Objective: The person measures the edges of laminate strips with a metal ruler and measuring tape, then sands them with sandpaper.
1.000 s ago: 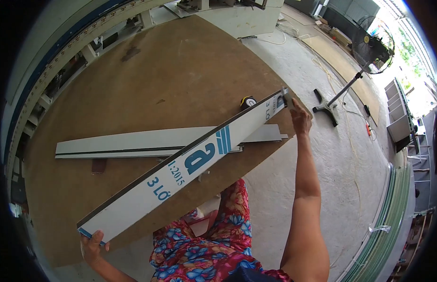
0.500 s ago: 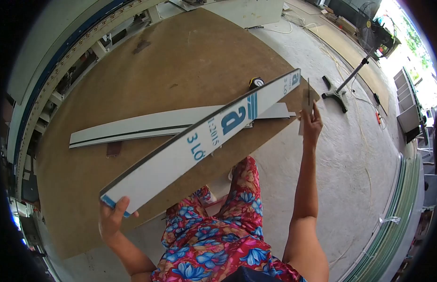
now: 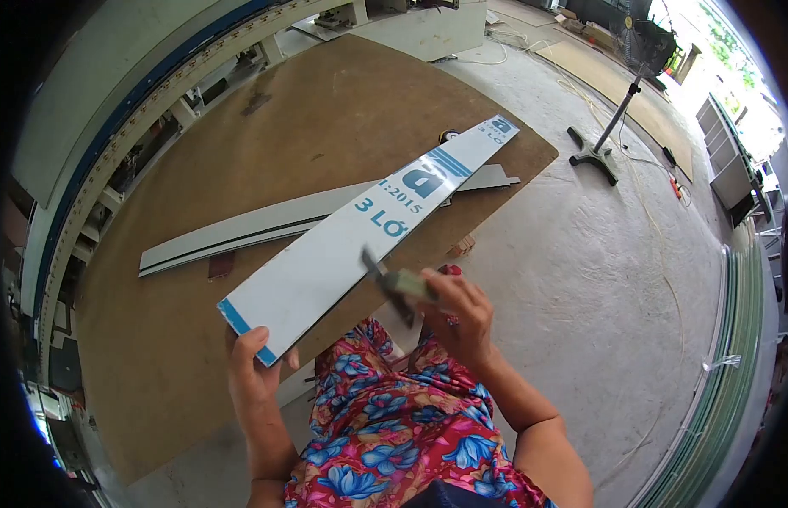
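Note:
A long white panel strip [image 3: 317, 267] with blue lettering and a blue band at its near end slants across the brown tabletop [image 3: 351, 102]. My left hand [image 3: 254, 372] grips that near end, thumb on the printed face. Off the panel's right edge, my right hand [image 3: 466, 317] is closed around a scraper [image 3: 411, 286] with a greenish handle and a dark blade set crosswise, blurred by motion. Beneath the panel lie narrower white strips [image 3: 258, 220], partly covered. A tape measure [image 3: 448, 136] is half hidden behind the panel's far edge.
A small brown block [image 3: 462, 245] shows by the table's right edge. A long machine [image 3: 114, 110] borders the left side. On the floor to the right stand a fan [image 3: 610, 135] and a stack of greenish sheets [image 3: 724, 356]. Cables run across the concrete.
My right hand has swung the scraper from beyond the panel's far end in to its near right edge. The panel has rolled to face up more, and its near end has shifted right.

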Tool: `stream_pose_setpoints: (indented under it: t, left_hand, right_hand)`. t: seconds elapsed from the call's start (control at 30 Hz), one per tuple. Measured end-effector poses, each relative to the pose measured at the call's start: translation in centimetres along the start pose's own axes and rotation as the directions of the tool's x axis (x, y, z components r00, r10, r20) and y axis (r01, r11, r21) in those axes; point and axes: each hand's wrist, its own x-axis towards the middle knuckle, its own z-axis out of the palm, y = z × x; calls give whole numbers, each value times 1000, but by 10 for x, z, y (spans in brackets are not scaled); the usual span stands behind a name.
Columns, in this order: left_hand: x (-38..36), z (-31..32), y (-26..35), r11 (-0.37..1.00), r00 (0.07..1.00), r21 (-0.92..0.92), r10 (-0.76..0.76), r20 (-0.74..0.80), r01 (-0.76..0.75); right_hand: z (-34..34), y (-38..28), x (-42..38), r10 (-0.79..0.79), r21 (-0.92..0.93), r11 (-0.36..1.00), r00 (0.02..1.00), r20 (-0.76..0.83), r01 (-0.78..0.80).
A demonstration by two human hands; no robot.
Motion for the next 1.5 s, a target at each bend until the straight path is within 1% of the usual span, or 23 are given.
stream_pose_setpoints:
  t: [0.07, 0.1, 0.17, 0.2, 0.33, 0.43, 0.53, 0.57, 0.67, 0.7, 0.8, 0.87, 0.97, 1.0, 1.1, 1.17, 1.27, 1.37, 1.47, 1.5]
  left_hand:
    - [-4, -1, -3, 999, 1000, -42, -13, 17, 14]
    - [-5, -1, -2, 998, 999, -62, -15, 36, 17]
    - [-5, 0, -2, 994, 997, -102, -17, 72, 25]
    - [-6, -1, -2, 994, 998, -101, -25, 61, 31]
    - [-7, 1, -3, 994, 999, -105, -39, 37, 42]
    - [-6, 2, -3, 992, 998, -115, -40, 41, 44]
    - [-4, -1, -6, 994, 999, -106, -33, 40, 37]
    - [-4, -2, -7, 995, 999, -98, -31, 39, 35]
    - [-1, -1, -7, 994, 1000, -105, -15, -13, 14]
    - [1, -1, -7, 994, 1000, -110, -20, 2, 20]
    - [5, -7, -4, 993, 999, -114, -33, 33, 37]
    - [8, -10, -3, 993, 999, -108, -42, 32, 45]
    - [11, -9, -3, 993, 999, -119, -25, -45, 20]
    - [12, -10, -3, 992, 999, -122, -24, -42, 19]
    - [16, -16, -4, 989, 999, -143, -33, -41, 27]
    - [18, -21, -3, 985, 997, -168, -50, -58, 39]
    - [25, -20, 0, 966, 998, -256, -53, -42, 41]
    - [30, -27, 2, 957, 996, -286, -75, -49, 58]
    - [34, -30, 5, 961, 997, -273, -59, -55, 42]
    - [37, -30, 5, 963, 995, -268, -51, -85, 27]
  right_hand:
    - [3, -20, -4, -36, 45, 998, 993, 109, 32]
    - [6, -24, -4, -79, 61, 996, 989, 127, 72]
    - [12, -30, -8, -83, 100, 993, 985, 151, 68]
    - [15, -33, -9, -84, 119, 991, 983, 163, 65]
    - [19, -31, -8, -112, 109, 989, 987, 118, 99]
    - [13, -23, -6, -78, 26, 997, 989, 125, 75]
    - [16, 1, -7, -49, -18, 999, 998, 42, 50]
    - [15, 6, -8, 37, -55, 998, 999, 39, -34]
    - [9, 29, -3, 139, -110, 985, 989, 48, -134]
    - [6, 36, 0, 179, -130, 977, 982, 58, -170]
    - [7, 67, 5, 174, -182, 968, 985, -2, -171]
    - [5, 83, 8, 194, -187, 964, 981, 2, -191]
    - [3, 104, 13, 221, -196, 956, 975, 0, -217]
    - [2, 110, 15, 229, -199, 954, 973, -3, -225]
    - [-4, 128, 22, 317, -208, 927, 948, -7, -311]
    - [-7, 148, 25, 331, -250, 911, 943, -25, -327]
    - [-11, 177, 30, 349, -312, 884, 935, -55, -349]
    - [-18, 201, 40, 365, -361, 859, 929, -64, -363]
    - [-24, 227, 53, 385, -401, 836, 921, -58, -374]
    - [-25, 232, 56, 391, -411, 829, 919, -56, -378]
